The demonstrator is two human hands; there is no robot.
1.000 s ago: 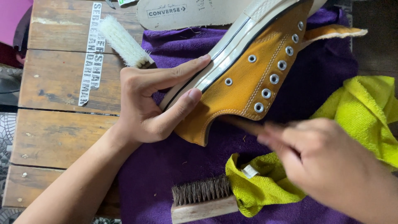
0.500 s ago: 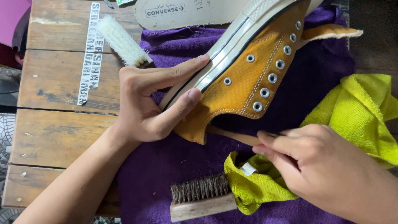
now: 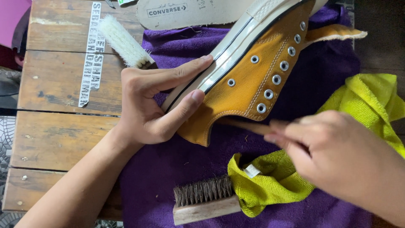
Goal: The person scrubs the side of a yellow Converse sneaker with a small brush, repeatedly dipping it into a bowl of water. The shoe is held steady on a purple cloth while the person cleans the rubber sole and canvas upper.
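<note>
Sneaker (image 3: 253,80) — left hand (image 3: 156,105) grips heel, right hand (image 3: 333,152) below.

A wooden brush with dark bristles (image 3: 204,199) lies on the purple towel (image 3: 168,169); white-bristled brush (image 3: 123,41) and grey insole (image 3: 190,12) rest on the plank table (image 3: 55,135)

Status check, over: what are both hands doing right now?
Left hand grips mustard sneaker by its sole. Right hand holds thin wooden handle inside. Nothing blocking.

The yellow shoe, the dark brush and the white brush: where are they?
yellow shoe (image 3: 249,90), head view, on its canvas side below the eyelets.
dark brush (image 3: 204,191), head view, on its brown bristles.
white brush (image 3: 122,40), head view, on its pale bristles.
</note>
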